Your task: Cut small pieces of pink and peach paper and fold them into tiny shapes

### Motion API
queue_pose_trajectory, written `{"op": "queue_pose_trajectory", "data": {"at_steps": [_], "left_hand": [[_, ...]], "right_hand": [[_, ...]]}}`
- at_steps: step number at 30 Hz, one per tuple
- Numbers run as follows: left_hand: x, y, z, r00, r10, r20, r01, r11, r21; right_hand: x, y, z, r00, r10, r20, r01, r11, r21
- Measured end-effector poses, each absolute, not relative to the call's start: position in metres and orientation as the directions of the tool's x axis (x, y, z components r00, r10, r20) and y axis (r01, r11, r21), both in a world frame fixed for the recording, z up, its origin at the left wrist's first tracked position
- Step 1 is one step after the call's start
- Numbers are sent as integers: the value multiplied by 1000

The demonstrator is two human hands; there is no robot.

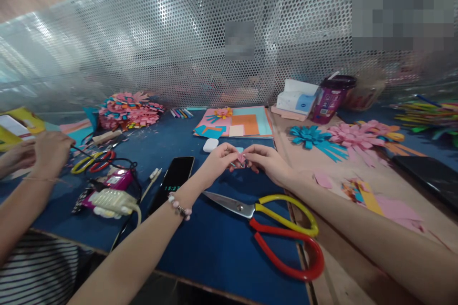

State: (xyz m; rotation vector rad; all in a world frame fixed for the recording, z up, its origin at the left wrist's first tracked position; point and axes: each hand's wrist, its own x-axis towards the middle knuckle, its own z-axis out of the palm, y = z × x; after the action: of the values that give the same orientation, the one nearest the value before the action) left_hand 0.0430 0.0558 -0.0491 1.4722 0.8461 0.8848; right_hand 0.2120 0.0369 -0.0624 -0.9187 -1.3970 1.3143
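Observation:
My left hand (218,162) and my right hand (267,161) meet over the middle of the blue table (214,243). Both pinch a small pink paper piece (242,157) between their fingertips, just above the tabletop. The fingers of each hand are closed on the paper. Large scissors (275,228) with a yellow and a red handle lie just in front of my hands, blades pointing left. A black phone (172,182) lies to the left of my left wrist.
A person in a striped top works at the left, hands (43,152) near smaller scissors (93,160). Coloured paper sheets (236,124), paper flowers (129,110), a blue paper flower (308,136), pink flowers (358,137), a tissue box (296,97) and a purple jar (329,97) stand behind. A perforated metal screen (179,38) closes the back.

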Motion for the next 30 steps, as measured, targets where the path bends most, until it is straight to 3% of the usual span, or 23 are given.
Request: {"op": "queue_pose_trajectory", "data": {"at_steps": [30], "left_hand": [[41,55,-46,499,866,24,92,-81,993]], "right_hand": [[212,36,-62,-215,956,201,-50,195,-979]]}}
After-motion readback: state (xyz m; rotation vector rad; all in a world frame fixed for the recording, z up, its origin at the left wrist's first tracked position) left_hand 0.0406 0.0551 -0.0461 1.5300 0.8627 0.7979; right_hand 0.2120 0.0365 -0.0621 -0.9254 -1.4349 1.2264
